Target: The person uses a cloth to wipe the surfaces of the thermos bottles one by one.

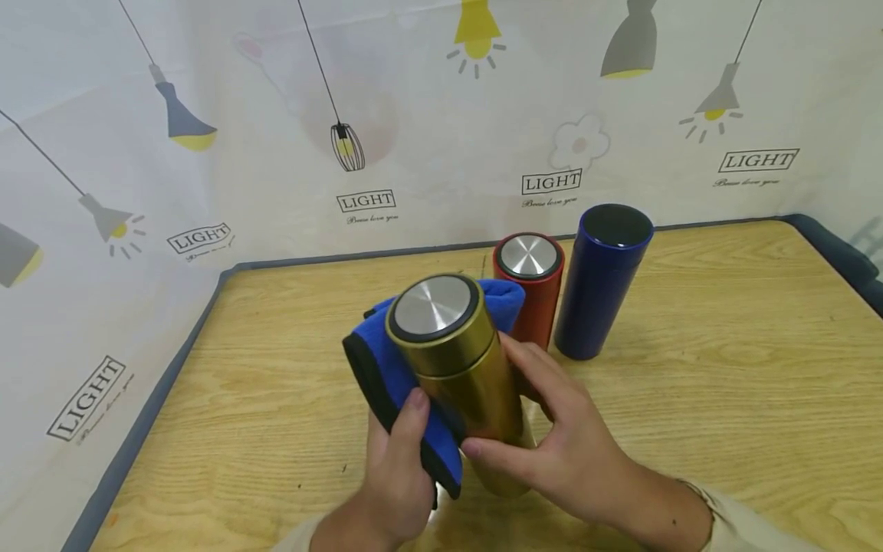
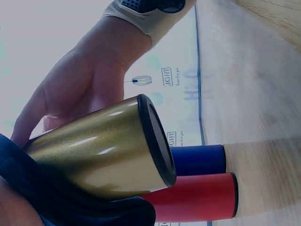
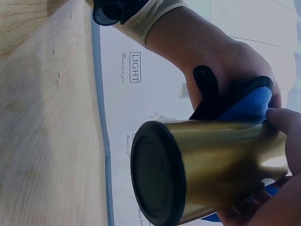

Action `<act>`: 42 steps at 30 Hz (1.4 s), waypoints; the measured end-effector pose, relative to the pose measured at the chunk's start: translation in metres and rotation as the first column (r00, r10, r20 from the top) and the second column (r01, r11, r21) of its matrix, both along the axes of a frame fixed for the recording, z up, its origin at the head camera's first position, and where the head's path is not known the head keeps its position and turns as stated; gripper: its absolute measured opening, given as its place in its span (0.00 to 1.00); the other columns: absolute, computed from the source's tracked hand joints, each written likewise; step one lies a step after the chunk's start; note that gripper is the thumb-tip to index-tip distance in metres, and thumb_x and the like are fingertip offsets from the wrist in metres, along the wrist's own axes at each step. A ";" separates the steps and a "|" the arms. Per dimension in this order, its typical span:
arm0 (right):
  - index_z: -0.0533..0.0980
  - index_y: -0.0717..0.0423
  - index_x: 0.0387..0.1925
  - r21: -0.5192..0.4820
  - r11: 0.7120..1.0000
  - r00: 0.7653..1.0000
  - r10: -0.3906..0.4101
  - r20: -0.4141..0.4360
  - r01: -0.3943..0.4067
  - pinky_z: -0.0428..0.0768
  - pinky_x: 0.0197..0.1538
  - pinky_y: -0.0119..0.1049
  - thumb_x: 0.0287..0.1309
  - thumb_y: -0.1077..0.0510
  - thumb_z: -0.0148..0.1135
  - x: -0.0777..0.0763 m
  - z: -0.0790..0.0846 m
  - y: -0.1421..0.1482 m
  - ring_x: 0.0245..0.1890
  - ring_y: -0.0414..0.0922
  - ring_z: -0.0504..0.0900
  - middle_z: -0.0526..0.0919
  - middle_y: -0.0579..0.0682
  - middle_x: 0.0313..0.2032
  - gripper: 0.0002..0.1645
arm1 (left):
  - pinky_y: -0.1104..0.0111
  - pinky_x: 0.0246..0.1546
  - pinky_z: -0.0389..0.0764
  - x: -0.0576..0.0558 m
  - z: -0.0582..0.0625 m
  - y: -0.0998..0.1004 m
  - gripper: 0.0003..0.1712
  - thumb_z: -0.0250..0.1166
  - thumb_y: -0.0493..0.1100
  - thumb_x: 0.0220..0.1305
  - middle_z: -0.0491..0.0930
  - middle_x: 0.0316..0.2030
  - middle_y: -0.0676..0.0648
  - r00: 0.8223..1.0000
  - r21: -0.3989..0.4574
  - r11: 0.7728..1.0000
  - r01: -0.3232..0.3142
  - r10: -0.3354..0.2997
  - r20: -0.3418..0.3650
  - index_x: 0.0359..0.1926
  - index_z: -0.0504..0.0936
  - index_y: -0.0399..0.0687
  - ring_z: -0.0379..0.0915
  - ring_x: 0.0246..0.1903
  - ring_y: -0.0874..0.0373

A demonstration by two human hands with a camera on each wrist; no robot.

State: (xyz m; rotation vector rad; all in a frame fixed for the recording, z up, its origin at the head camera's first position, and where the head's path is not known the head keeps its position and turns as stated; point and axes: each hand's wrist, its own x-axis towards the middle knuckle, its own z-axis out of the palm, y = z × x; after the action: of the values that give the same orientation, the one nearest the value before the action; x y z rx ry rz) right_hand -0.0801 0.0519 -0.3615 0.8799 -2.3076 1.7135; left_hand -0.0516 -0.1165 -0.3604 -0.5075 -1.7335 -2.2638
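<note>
A gold thermos flask (image 1: 476, 391) with a steel-topped lid is held tilted above the table, and its black base (image 3: 157, 172) shows in the right wrist view. My right hand (image 1: 579, 445) grips the flask's side, thumb toward me and fingers round the far side. On the other side, my left hand (image 1: 396, 479) holds a folded blue cloth (image 1: 386, 345) with black edging against the flask, thumb over the cloth. Part of the cloth sticks out behind the lid; the left fingers are mostly hidden behind it.
Just beyond the gold flask stands a red thermos flask (image 1: 541, 295) with a steel-topped lid, partly covered by it. A taller dark blue flask (image 1: 600, 291) stands upright to its right. The wooden table (image 1: 745, 368) meets a lamp-patterned backdrop (image 1: 441, 153) along its back edge.
</note>
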 end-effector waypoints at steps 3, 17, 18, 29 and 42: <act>0.65 0.47 0.72 -0.001 1.000 1.000 -0.001 0.001 0.001 0.83 0.55 0.36 0.41 0.59 0.82 0.000 0.000 0.000 0.56 0.40 0.77 0.77 0.45 0.57 0.55 | 0.66 0.59 0.78 0.000 -0.002 -0.001 0.23 0.38 0.34 0.73 0.77 0.55 0.49 1.000 -0.002 1.000 0.000 0.000 -0.022 0.65 0.64 0.43 0.76 0.54 0.57; 0.66 0.52 0.72 -0.063 0.995 0.996 0.076 -0.036 -0.078 0.82 0.56 0.34 0.37 0.62 0.83 0.001 0.000 -0.002 0.55 0.40 0.78 0.78 0.47 0.56 0.57 | 0.66 0.62 0.75 0.005 -0.012 -0.005 0.24 0.37 0.38 0.75 0.75 0.59 0.49 0.998 0.183 0.983 -0.015 0.005 0.057 0.68 0.61 0.49 0.73 0.59 0.56; 0.66 0.52 0.71 -0.069 0.995 0.997 0.075 -0.036 -0.078 0.82 0.57 0.34 0.37 0.63 0.83 0.001 0.000 -0.002 0.55 0.41 0.78 0.78 0.48 0.56 0.57 | 0.66 0.63 0.75 0.005 -0.011 -0.004 0.24 0.37 0.38 0.75 0.75 0.59 0.49 0.999 0.176 0.984 -0.009 -0.001 0.055 0.69 0.61 0.49 0.73 0.59 0.56; 0.62 0.55 0.72 -0.159 0.986 0.999 0.047 -0.008 -0.048 0.79 0.58 0.31 0.32 0.71 0.82 0.002 0.002 0.001 0.57 0.42 0.78 0.77 0.52 0.59 0.62 | 0.67 0.58 0.78 0.007 0.000 0.001 0.22 0.40 0.37 0.73 0.77 0.55 0.48 0.999 0.008 1.000 0.023 -0.023 0.047 0.65 0.64 0.43 0.76 0.54 0.57; 0.64 0.59 0.72 -0.183 0.983 0.999 0.029 -0.015 -0.032 0.78 0.59 0.29 0.35 0.73 0.79 0.000 0.003 0.002 0.57 0.41 0.79 0.75 0.54 0.64 0.58 | 0.67 0.60 0.77 0.003 0.002 -0.003 0.23 0.39 0.35 0.72 0.74 0.55 0.44 0.999 -0.148 0.989 0.013 -0.020 -0.043 0.66 0.59 0.35 0.74 0.54 0.57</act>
State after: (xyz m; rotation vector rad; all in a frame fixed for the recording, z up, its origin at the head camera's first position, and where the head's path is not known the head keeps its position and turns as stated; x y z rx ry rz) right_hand -0.0796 0.0538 -0.3584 0.8910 -2.0964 1.8907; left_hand -0.0489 -0.1194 -0.3587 -0.5990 -1.8908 -2.1286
